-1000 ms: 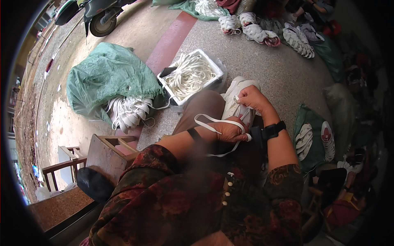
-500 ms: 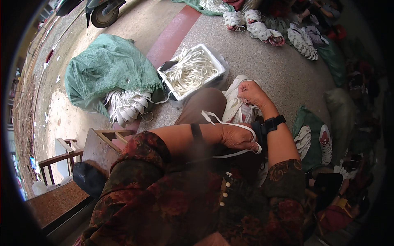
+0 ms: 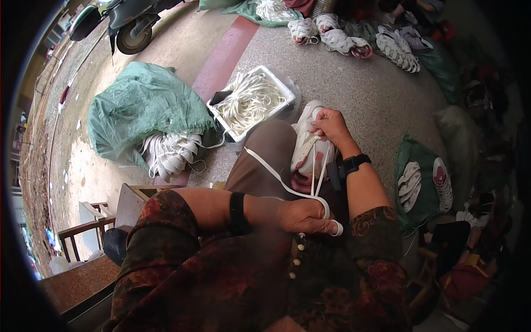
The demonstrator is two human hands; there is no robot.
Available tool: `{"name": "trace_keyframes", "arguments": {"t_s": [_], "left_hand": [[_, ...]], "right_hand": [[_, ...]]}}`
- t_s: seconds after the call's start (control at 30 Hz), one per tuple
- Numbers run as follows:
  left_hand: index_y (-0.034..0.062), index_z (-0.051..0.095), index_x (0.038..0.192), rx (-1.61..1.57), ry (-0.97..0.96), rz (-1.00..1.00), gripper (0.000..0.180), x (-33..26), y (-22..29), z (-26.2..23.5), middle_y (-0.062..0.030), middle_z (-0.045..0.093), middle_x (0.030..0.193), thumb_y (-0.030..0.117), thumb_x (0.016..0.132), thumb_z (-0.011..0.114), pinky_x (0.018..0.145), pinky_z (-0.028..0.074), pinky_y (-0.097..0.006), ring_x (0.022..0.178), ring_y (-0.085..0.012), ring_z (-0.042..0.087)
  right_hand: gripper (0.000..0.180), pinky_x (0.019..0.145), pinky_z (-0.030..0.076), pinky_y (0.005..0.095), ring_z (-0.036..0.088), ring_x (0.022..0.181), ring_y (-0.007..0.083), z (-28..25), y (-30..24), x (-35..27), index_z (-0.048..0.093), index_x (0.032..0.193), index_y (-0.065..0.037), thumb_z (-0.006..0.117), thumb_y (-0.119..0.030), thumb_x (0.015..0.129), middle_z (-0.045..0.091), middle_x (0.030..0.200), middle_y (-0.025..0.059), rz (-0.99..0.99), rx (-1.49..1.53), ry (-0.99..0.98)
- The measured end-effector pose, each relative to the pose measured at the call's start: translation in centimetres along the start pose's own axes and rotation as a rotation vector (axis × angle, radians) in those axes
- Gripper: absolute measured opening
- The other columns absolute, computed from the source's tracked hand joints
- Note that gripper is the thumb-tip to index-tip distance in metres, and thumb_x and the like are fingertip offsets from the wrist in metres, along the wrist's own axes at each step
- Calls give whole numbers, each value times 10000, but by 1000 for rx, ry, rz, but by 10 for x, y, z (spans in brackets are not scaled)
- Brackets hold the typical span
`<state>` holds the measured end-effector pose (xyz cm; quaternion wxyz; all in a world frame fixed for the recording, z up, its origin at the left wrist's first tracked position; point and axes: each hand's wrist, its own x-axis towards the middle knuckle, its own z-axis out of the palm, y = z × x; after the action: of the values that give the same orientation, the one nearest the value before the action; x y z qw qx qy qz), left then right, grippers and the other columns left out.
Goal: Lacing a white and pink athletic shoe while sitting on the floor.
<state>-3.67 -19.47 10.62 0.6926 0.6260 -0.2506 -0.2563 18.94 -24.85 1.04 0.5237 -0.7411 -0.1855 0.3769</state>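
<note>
A white sneaker (image 3: 308,145) rests on my lap, toe pointing away from me. My right hand (image 3: 330,124) grips its far end; a black band sits on that wrist. My left hand (image 3: 305,216) is close to my body and pinches a flat white shoelace (image 3: 276,178). The lace runs taut from the shoe to that hand, with another strand trailing over my left knee. A black band circles my left forearm.
A white tub (image 3: 251,102) full of white laces stands on the ground ahead. Left of it lies a green sack (image 3: 144,110) with white shoe parts spilling out. More white shoes (image 3: 354,39) lie at the back, a green bag (image 3: 420,180) of shoes on my right.
My left hand has drawn the lace back toward my body, pulling it longer and tighter. My right hand stays on the shoe.
</note>
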Motion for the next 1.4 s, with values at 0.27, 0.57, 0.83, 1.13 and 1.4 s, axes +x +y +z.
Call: {"name": "trace_keyframes", "arguments": {"t_s": [0.27, 0.57, 0.83, 1.13, 1.4], "left_hand": [[-2, 506, 710, 404, 121, 487, 338, 2, 5, 3, -160, 460, 577, 252, 928, 459, 517, 362, -408, 544, -351, 473], [85, 569, 705, 831, 387, 617, 160, 3, 14, 2, -55, 504, 703, 223, 713, 650, 752, 398, -409, 750, -272, 513], [108, 581, 749, 911, 415, 586, 180, -1, 12, 3, -40, 513, 756, 227, 648, 672, 730, 409, -379, 773, -249, 510], [56, 558, 741, 795, 410, 649, 177, 4, 11, 1, -77, 505, 777, 193, 706, 664, 641, 462, -364, 756, -261, 514], [46, 526, 711, 742, 507, 673, 199, 10, 19, -4, -94, 478, 757, 187, 766, 654, 614, 436, -391, 734, -277, 506]], "right_hand": [[113, 423, 431, 209, 507, 454, 69, -2, -8, -16, 553, 699, -35, 625, -4, 780, 638, 654, 97, -69, 129, 78], [56, 596, 427, 195, 497, 632, 28, 0, 22, -85, 581, 777, -13, 599, 38, 794, 560, 702, -33, -462, 2, 232], [44, 569, 414, 204, 488, 625, 34, 10, 20, -104, 576, 781, -5, 612, 13, 799, 546, 693, -26, -444, -99, 328], [88, 596, 457, 278, 563, 631, 174, 19, 12, -110, 583, 790, -7, 650, 1, 733, 578, 814, 59, -484, -413, 309], [209, 661, 479, 344, 585, 747, 275, 24, 29, -81, 643, 886, -4, 703, -56, 692, 584, 844, 139, -588, -500, 228]]}}
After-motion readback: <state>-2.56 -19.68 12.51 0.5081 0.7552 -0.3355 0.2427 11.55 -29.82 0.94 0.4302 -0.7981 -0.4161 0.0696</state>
